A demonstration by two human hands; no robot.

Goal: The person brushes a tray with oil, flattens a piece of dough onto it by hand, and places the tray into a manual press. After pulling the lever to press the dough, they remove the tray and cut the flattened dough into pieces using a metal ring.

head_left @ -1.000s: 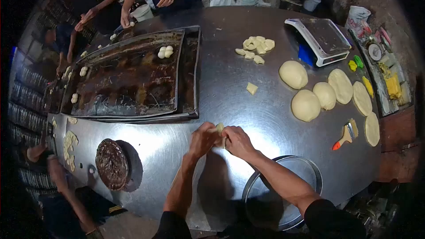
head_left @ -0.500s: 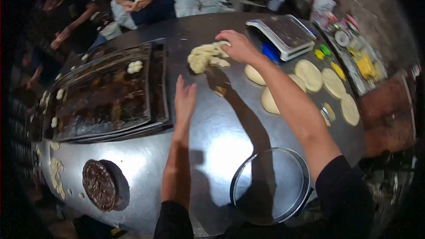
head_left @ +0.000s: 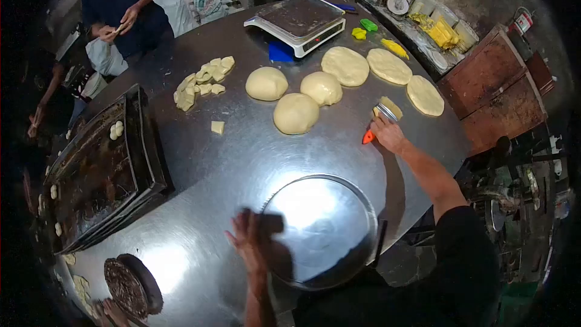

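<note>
My right hand point(head_left: 387, 132) is closed around a brush point(head_left: 368, 137) with an orange handle and a metal band, its bristles resting by the right side of the table. My left hand point(head_left: 247, 239) hangs with fingers spread at the left rim of a round metal pan point(head_left: 327, 224), holding nothing. Dough balls point(head_left: 296, 113) sit in the middle of the table, and flattened dough rounds point(head_left: 345, 66) lie to their right. Cut dough pieces point(head_left: 203, 80) are heaped at the left, with one small piece point(head_left: 217, 127) apart from them.
Stacked dark trays point(head_left: 100, 169) stand at the left. A scale point(head_left: 302, 19) is at the back of the metal table point(head_left: 200, 163). A dark round item point(head_left: 126, 287) lies at front left, beside another person's hand point(head_left: 114, 313). A person point(head_left: 130, 9) stands across the table.
The view has turned right. My right hand has left the cut dough and closed on the brush; my left hand has come back towards the pan. Another person's hand has appeared at lower left.
</note>
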